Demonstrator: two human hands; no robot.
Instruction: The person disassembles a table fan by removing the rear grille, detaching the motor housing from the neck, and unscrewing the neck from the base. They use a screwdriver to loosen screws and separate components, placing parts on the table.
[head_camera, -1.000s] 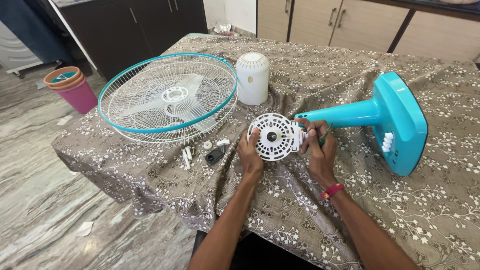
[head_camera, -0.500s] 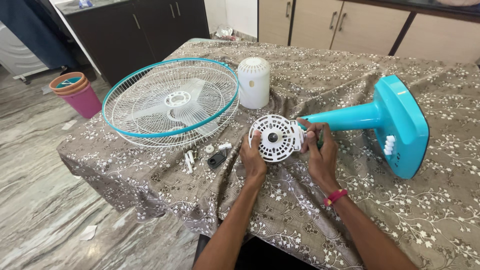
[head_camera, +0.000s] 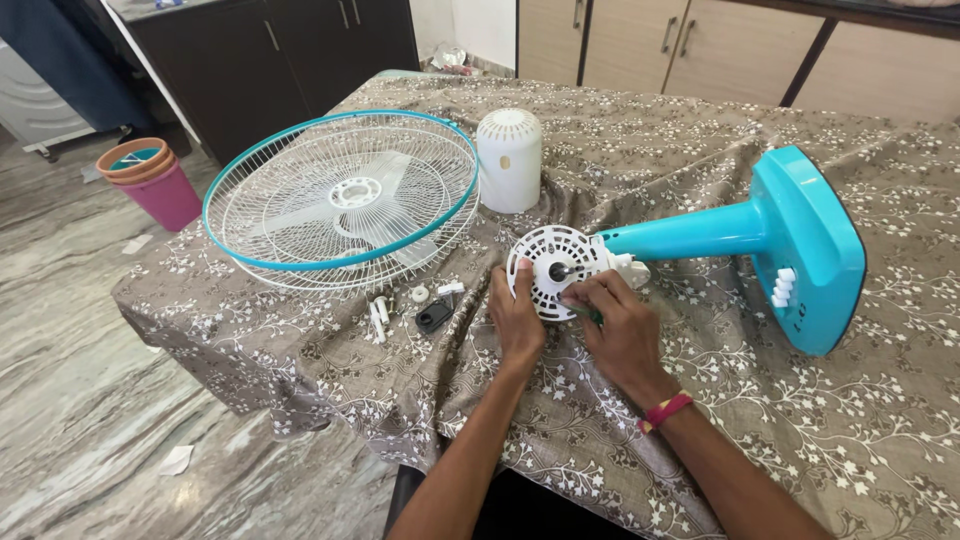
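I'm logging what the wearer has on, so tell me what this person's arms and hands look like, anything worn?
Both arms are bare to the frame edge, with no sleeves showing. The left hand has no glove, ring or band visible. The right hand is also ungloved; its wrist carries a red band with a yellowish strip.

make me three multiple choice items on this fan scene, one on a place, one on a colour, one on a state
1. Where does the white domed cover stand?
A. on the floor
B. on the table beside the wire grille
C. on the fan base

2. What colour is the fan base?
A. red
B. black
C. turquoise

3. How does the fan stand with the base lie?
A. on its side on the table
B. upright on the floor
C. hung on a wall

Answers:
1 B, the cover stands upright on the cloth just to the right of the grille.
2 C, base and stem are the same turquoise.
3 A, the stem runs level across the table toward the round white motor plate that the left hand and the right hand touch.
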